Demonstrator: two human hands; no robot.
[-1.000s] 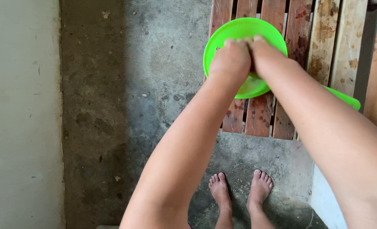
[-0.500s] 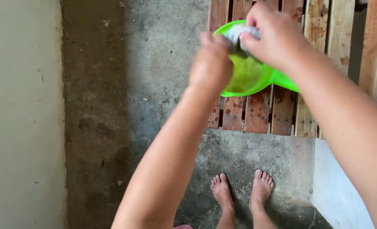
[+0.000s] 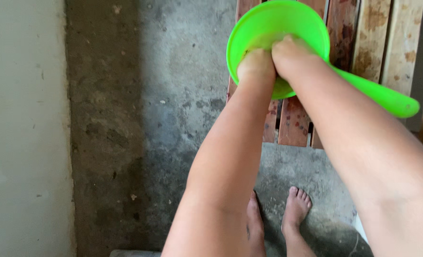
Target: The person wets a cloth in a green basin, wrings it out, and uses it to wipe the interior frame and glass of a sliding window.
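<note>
1. Concrete floor point(image 3: 164, 95), grey and stained, filled most of my view; a paler strip ran down its left edge.
2. Wooden slats point(image 3: 366, 43), reddish and worn, lay side by side at the upper right, on the floor.
3. Green scoop point(image 3: 273, 24), a round plastic bowl with a long handle running out to the right, sat over the slats near the top of the view.
4. Left hand point(image 3: 255, 64) was pushed down inside the bowl, knuckles up; I could not tell whether it gripped anything, the fingers being hidden.
5. Right hand point(image 3: 291, 53) was pressed in just beside it, touching the left; its fingers were hidden too, so I could not tell its grip.
6. Bare feet point(image 3: 297, 204) stood on the floor below the slats, the left one mostly hidden by the forearm.
</note>
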